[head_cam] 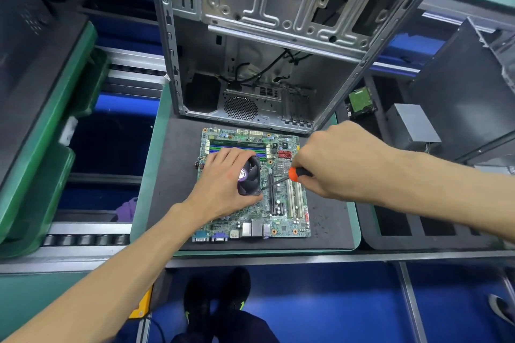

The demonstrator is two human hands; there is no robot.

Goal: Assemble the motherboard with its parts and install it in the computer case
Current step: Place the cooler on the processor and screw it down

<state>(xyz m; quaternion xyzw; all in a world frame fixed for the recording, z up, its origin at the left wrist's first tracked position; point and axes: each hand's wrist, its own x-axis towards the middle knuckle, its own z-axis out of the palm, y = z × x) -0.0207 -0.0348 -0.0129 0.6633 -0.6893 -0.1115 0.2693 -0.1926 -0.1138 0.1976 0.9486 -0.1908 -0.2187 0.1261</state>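
Motherboard (281,220) lies flat on the dark mat (328,220), dead centre of the bench, not yet in the case (195,69), which stands open just past the board at 12 o'clock. Memory sticks (237,145) sit in their slots along the board's far edge.

We've got the cooler fan (250,175) seated left of board centre. Left hand (225,179) is draped over it, fingers curled around its top and far side, holding it down. Right hand (331,160) is wrapped around the screwdriver (292,174) handle, orange collar showing, shaft running toward 8 o'clock with the tip at the fan's near right corner. Can't tell if the tip is actually in a screw head.

Our read: we're fastening that corner. To do it well, we'd keep the left hand's pressure even so the cooler stays level, bring the shaft more upright over the screw, and only snug it before doing the opposite corner. A slipped tip lands on the long black slot (271,198) right beside it.

Green trays (41,147) at 9 o'clock, a grey metal box (412,125) at 3 o'clock.
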